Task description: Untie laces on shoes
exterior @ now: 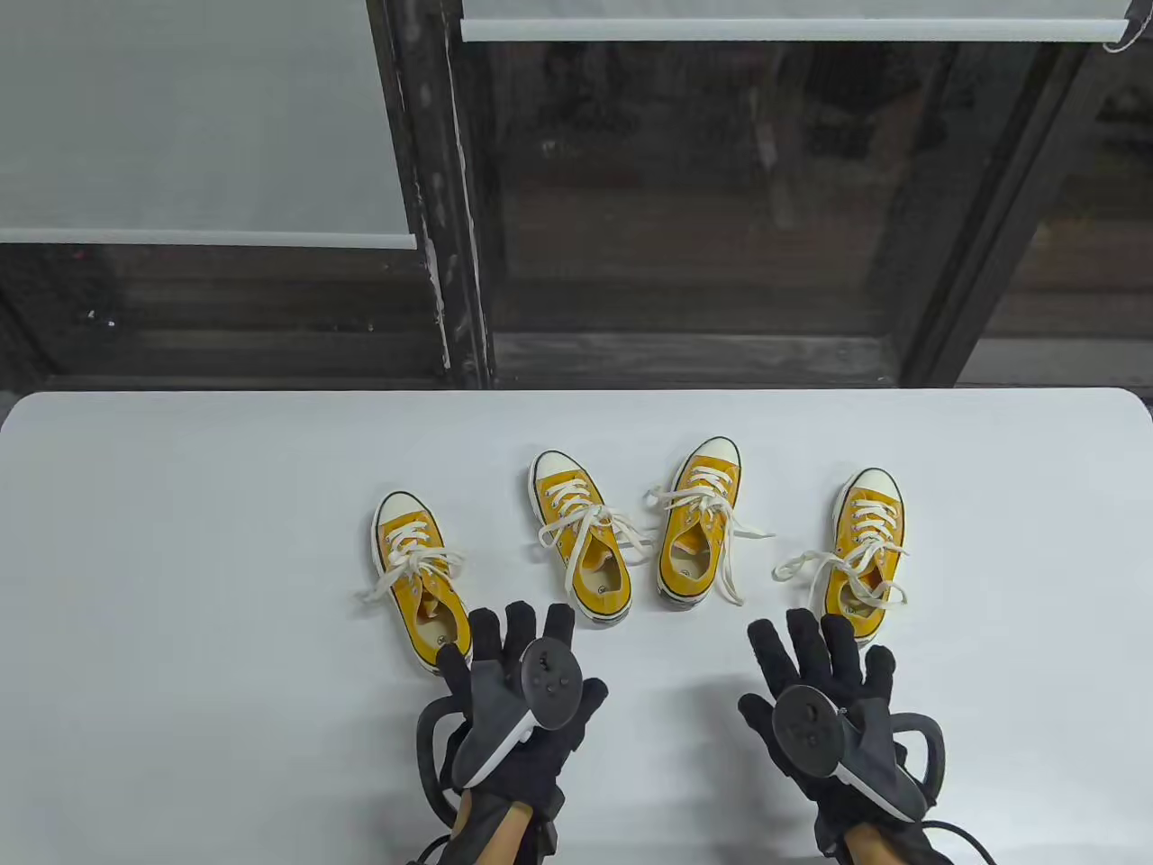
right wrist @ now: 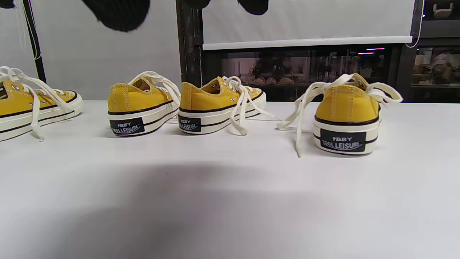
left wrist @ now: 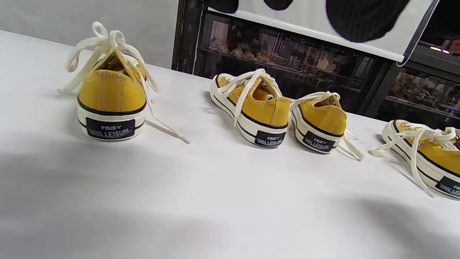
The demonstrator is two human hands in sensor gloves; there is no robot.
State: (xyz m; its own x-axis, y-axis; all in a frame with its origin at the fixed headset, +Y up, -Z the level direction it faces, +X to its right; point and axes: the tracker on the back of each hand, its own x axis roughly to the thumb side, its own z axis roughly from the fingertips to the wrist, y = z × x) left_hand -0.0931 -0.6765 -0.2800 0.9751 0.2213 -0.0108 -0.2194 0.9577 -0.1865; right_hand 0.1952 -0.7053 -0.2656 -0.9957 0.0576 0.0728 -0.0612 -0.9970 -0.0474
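Standing on desk (exterior: 180, 541): four yellow shoes (exterior: 581, 536), laces (exterior: 590, 523) tied. Left hand (exterior: 518, 712), right hand (exterior: 833, 712): fingers spread, nearer than shoes, holding nothing.

Four yellow low-top shoes with white toe caps are set in a row, toes pointing away: far-left shoe (exterior: 422, 582), second shoe (exterior: 581, 538), third shoe (exterior: 697, 526), far-right shoe (exterior: 867, 553). Cream laces (exterior: 590, 524) are seen tied in bows, ends trailing sideways.

Four shoes (exterior: 581, 541) in a row across the desk (exterior: 180, 541), toes away; left hand (exterior: 518, 703) and right hand (exterior: 824, 712) nearer, before them.
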